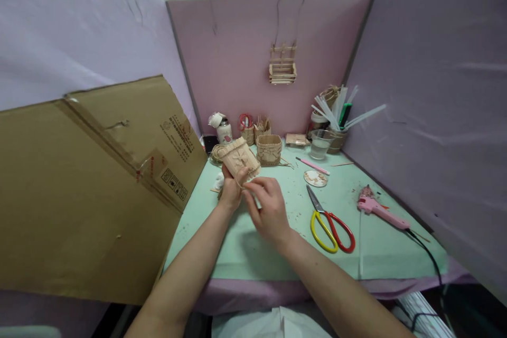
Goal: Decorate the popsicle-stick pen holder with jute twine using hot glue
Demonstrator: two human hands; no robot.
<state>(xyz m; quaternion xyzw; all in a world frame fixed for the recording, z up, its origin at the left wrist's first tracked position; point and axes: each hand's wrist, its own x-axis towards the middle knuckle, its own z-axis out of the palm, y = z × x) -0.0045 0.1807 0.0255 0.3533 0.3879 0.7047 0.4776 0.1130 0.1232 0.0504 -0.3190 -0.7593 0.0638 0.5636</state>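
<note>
My left hand (232, 188) is closed around the lower part of a small wooden-slat basket (238, 157), which it holds tilted above the table. Braided twine trims the basket's edges. Close to the basket's lower end, my right hand (269, 208) pinches a thin strand of twine (240, 182) between thumb and fingers. Behind the held basket stands a similar small basket (269, 150) with a braided band. A coil of twine (217, 154) lies to the left, partly hidden by the held basket.
Scissors (330, 224) with yellow and red handles lie right of my hands. Farther right is a pink glue gun (382, 211) with a black cord. A pink pen (312, 165), white disc (316, 178) and water cup (320, 145) sit behind. A large cardboard sheet (99, 195) leans at left.
</note>
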